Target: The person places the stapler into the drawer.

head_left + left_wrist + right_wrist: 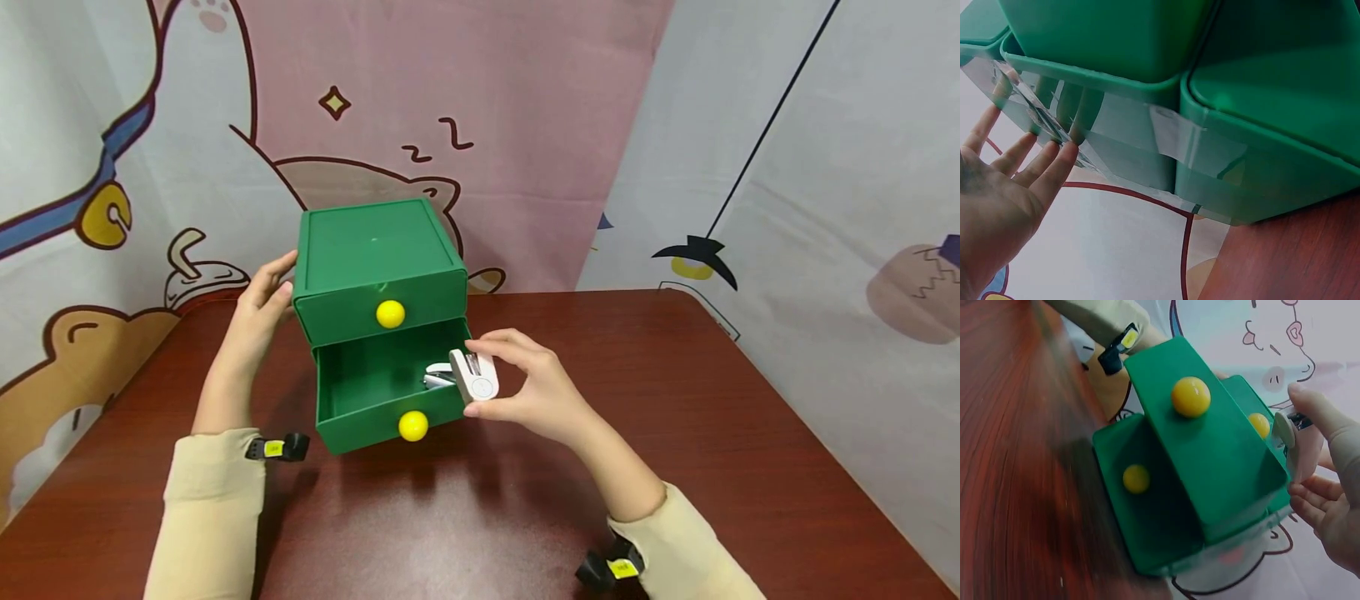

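A green drawer cabinet [375,242] with round yellow knobs has its top drawer closed. Below that, the middle drawer [360,429] is pulled out. My left hand [258,308] is at the cabinet's left side; in the left wrist view its fingers [1054,172] are extended, fingertips at the clear film on the side wall. My right hand [536,379] pinches a white staple remover [482,387] between thumb and fingers, over the right front corner of the pulled-out drawer. Inside that drawer is a small white stapler [438,369], partly hidden behind the staple remover.
The cabinet stands on a dark red-brown wooden table [675,400]. A lower drawer with a yellow knob [1136,479] shows beneath the pulled-out one in the right wrist view. Behind the table hangs a cartoon-print cloth [525,125].
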{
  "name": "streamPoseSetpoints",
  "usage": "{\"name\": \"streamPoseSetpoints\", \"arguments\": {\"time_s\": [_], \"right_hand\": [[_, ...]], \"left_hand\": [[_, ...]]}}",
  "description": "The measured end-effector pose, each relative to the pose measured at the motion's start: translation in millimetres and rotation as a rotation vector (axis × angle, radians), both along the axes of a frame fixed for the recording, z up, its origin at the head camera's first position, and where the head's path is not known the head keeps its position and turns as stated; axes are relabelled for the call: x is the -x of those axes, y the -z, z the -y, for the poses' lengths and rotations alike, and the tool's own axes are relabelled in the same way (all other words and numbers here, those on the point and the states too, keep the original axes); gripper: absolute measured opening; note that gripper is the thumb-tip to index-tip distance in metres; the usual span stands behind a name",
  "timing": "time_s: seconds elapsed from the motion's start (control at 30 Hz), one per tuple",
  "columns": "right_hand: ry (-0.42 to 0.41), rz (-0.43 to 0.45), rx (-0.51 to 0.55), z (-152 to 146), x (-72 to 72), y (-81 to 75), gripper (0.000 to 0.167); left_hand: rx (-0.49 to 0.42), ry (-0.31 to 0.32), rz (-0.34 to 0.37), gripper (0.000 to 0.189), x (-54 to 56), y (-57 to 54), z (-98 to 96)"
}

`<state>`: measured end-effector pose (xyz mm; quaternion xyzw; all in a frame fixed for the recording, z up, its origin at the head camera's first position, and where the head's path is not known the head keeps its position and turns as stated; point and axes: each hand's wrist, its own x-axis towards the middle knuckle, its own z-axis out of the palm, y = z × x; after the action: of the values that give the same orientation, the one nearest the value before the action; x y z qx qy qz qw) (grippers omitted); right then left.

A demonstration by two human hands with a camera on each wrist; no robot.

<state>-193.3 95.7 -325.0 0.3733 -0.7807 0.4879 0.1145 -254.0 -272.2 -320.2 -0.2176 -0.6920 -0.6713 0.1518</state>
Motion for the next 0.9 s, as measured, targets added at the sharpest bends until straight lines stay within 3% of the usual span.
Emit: {"name": "streamPoseSetpoints", "arguments": {"time_s": [0.4, 0.63, 0.9], "right_hand": [[0.013, 0.094, 0.019, 44, 8.5, -0.5, 0.063], [0.067, 0.163, -0.061, 56, 13.0, -3.2, 0.059], [0.09, 0.168, -0.192, 60, 15.0, -6.8, 0.053]], "left_hand": [[-0.001, 0.0, -0.006, 0.046, 0.7, 0.7, -0.6], [-0.015, -0.002, -0.004, 0.045, 1.8, 0.6, -0.6], [-0.017, -0.002, -0.01, 0.045, 2.8, 1.1, 0.2]]}}
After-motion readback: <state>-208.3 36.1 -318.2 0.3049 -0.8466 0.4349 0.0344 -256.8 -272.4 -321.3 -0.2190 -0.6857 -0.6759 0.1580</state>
